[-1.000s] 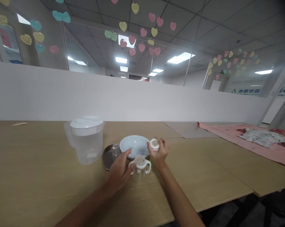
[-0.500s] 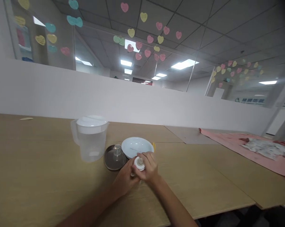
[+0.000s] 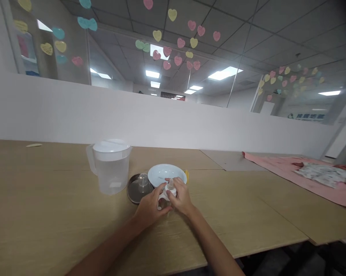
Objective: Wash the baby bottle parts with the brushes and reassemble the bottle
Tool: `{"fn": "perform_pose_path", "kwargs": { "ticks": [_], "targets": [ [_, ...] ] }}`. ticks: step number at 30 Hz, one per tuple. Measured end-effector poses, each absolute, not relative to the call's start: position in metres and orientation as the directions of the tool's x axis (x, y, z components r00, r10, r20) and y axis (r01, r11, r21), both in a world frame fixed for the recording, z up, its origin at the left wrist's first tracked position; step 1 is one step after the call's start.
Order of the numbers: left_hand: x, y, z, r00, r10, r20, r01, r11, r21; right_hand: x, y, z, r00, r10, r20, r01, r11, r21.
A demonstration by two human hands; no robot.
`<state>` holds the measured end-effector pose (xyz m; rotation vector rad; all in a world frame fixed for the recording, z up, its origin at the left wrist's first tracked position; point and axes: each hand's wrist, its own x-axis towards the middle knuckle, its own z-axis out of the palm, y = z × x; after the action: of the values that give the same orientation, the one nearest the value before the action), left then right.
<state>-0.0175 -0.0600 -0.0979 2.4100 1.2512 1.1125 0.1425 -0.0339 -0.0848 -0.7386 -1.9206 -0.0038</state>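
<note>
Holding the clear bottle [image 3: 163, 203] in the left hand [image 3: 149, 207], wrapped around its side; closing the right hand [image 3: 182, 194] about the white collar [image 3: 167, 188] on top. Points nipple [image 3: 171, 182] upward along a nearly upright long axis, with any slight lean too masked to tell. Sits just in front of the pale bowl [image 3: 167, 171], right of the grey tray [image 3: 134, 194] bearing a clear cap [image 3: 143, 179]. Farther left, the lidded pitcher [image 3: 112, 174]; well off to the right, the pink cloth [image 3: 276, 165].
</note>
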Motion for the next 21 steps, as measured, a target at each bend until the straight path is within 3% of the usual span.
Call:
{"fn": "perform_pose_path", "kwargs": {
  "ticks": [5, 12, 21],
  "targets": [
    [-0.017, -0.059, -0.096, 0.318, 0.788, 0.527, 0.673, -0.579, 0.460, 0.143, -0.031, -0.085, -0.275, 0.553, 0.787, 0.426, 0.804, -0.416],
    [-0.016, -0.064, -0.094, 0.319, 0.795, 0.516, 0.626, -0.585, 0.515, 0.143, -0.030, -0.092, -0.239, 0.643, 0.728, 0.252, 0.765, -0.593],
    [-0.020, -0.062, -0.096, 0.374, 0.794, 0.479, 0.611, -0.599, 0.517, 0.143, -0.031, -0.095, -0.161, 0.649, 0.743, 0.280, 0.752, -0.596]
  ]
}}
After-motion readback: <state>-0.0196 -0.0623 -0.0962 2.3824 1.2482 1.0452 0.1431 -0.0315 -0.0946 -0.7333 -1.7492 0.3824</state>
